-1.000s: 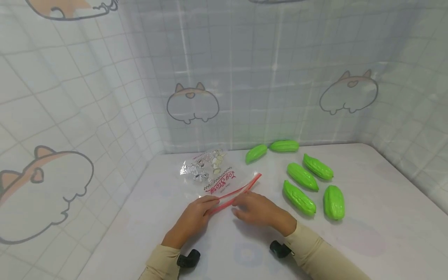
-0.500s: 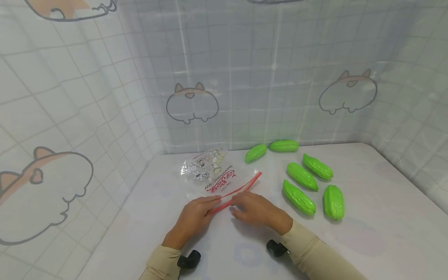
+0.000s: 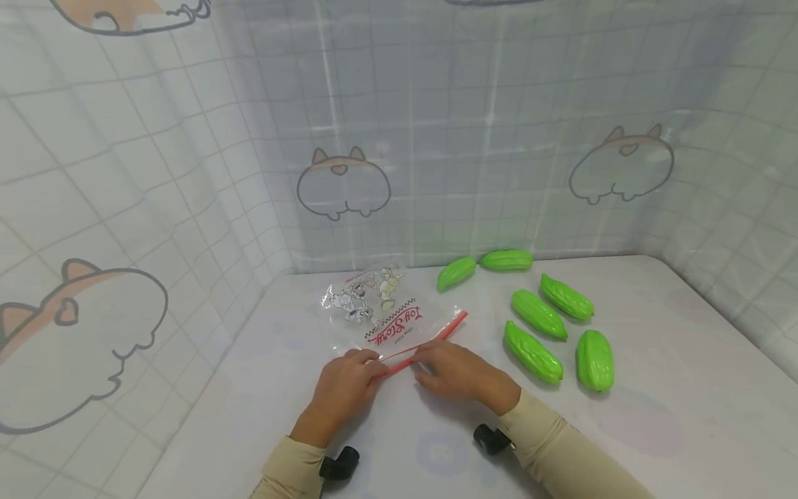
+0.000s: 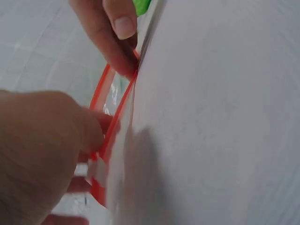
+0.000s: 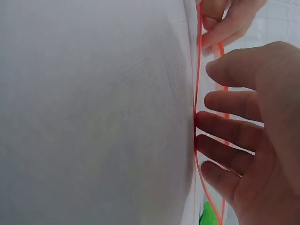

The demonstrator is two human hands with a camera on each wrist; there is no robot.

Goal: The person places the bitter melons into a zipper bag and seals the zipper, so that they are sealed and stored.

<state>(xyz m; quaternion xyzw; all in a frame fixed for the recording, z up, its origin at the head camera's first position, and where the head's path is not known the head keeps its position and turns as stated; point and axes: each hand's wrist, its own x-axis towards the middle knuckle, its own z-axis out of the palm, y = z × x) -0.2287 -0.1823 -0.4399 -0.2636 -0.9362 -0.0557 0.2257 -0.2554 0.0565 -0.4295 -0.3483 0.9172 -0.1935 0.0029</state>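
A clear zip bag (image 3: 349,336) with red lettering and cartoon figures lies flat on the table, its red-edged mouth (image 3: 455,324) towards me. My left hand (image 3: 344,388) pinches the left part of the red edge; some of its fingers lie behind the plastic in the left wrist view. At the middle of the mouth is my right hand (image 3: 458,373). Its thumb and fingers (image 5: 229,131) are spread apart, fingertips touching the near red strip. Between the two red strips (image 5: 197,84) a gap shows in the right wrist view.
Several bright green bitter-melon-like toys (image 3: 533,352) lie right of the bag, two of them (image 3: 506,260) along the back edge. White table (image 3: 274,416) surrounds the bag. A tile-patterned curtain (image 3: 436,138) hangs at the back and sides.
My left hand's fingers have shifted slightly left and curled more over the red edge. The gap between the strips looks narrower from above. My right hand has hardly moved.
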